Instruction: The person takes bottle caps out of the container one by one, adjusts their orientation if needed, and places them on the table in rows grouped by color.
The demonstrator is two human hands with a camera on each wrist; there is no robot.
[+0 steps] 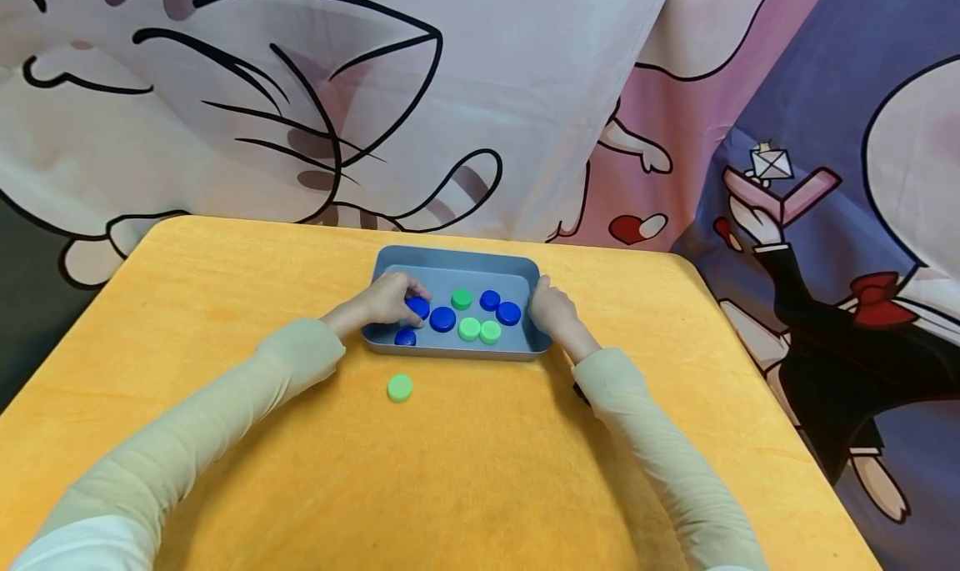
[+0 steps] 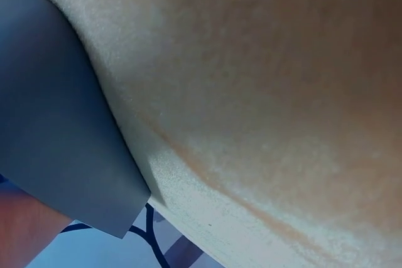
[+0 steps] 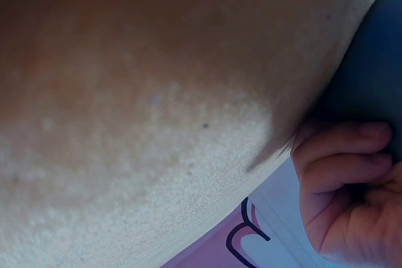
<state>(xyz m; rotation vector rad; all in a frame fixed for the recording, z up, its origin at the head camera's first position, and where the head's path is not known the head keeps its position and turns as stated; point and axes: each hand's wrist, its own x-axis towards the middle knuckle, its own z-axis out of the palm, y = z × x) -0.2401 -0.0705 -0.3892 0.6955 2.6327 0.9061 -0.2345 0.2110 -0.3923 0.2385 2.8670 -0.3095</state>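
A blue-grey rectangular tray (image 1: 465,356) stands towards the table's far side, with blue and green round, cap-like discs in it. My left hand (image 1: 386,298) reaches over the tray's left end, thumb and fingers pinching a blue disc (image 1: 417,308). Beside that lie another blue disc (image 1: 442,319) and, partly behind the near rim, a further blue disc (image 1: 406,338). My right hand (image 1: 553,311) grips the tray's right end; the right wrist view shows its curled fingers (image 3: 342,171). In the left wrist view, skin and the tray wall (image 2: 56,111) hide the pinch.
A light green disc (image 1: 400,388) lies on the yellow tabletop (image 1: 420,479) in front of the tray. Farther right in the tray are a darker green disc (image 1: 461,298), two light green and two blue ones. A cartoon-printed cloth (image 1: 525,96) hangs behind the table.
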